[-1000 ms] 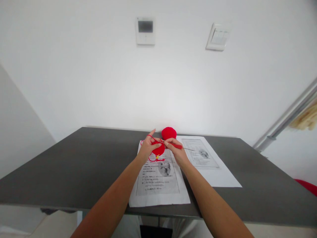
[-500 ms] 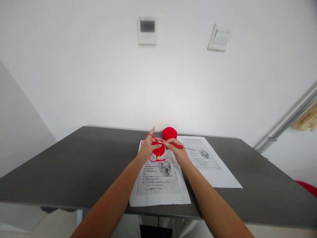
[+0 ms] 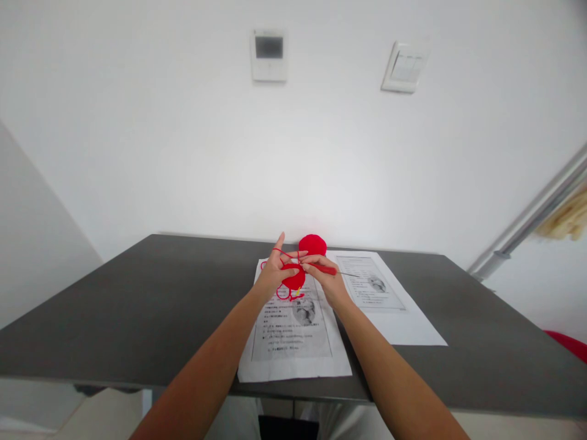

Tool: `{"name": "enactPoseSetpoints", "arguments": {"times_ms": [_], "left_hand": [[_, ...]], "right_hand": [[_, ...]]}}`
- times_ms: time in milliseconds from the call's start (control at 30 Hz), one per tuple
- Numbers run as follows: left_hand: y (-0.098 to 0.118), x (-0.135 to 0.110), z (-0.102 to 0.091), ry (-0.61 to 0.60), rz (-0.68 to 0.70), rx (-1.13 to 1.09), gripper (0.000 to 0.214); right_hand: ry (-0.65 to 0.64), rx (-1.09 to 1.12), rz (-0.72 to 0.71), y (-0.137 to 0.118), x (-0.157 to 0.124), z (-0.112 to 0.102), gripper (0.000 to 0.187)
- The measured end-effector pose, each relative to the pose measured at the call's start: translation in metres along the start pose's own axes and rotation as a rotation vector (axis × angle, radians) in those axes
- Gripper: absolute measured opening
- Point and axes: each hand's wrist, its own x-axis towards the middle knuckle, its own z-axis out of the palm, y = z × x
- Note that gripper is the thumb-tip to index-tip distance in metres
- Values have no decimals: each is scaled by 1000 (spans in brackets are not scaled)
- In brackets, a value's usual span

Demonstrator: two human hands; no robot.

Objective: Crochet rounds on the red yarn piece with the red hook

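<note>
A small red crochet piece [image 3: 294, 278] is pinched in my left hand [image 3: 275, 272], whose index finger points up with red yarn looped over it. My right hand [image 3: 326, 281] grips a crochet hook [image 3: 326, 269] by its red handle, its thin metal rear end sticking out to the right. The hook's working tip meets the piece's upper edge, too small to make out clearly. Below the piece dangle a yellow marker [image 3: 298, 293] and a loose red yarn tail [image 3: 284, 294]. Just behind my hands sits a red yarn ball [image 3: 312, 244].
Under my hands lies a printed sheet [image 3: 293, 368]; a second printed sheet [image 3: 415, 330] is to its right. Both rest on a dark grey table [image 3: 137, 318] against a white wall. A wall panel [image 3: 269, 56] and a switch [image 3: 404, 67] are mounted above.
The view has shifted slightly. Both hands stay close together at the crochet piece, with the fingers and hook moved only a little. The yellow marker has swung slightly right.
</note>
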Motion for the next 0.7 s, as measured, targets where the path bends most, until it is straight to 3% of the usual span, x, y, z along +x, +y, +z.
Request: {"name": "enactPoseSetpoints", "arguments": {"times_ms": [700], "left_hand": [[-12,6,-6,137,55,-6,109]], "right_hand": [[29,70,54,5,2,-3,18]]}}
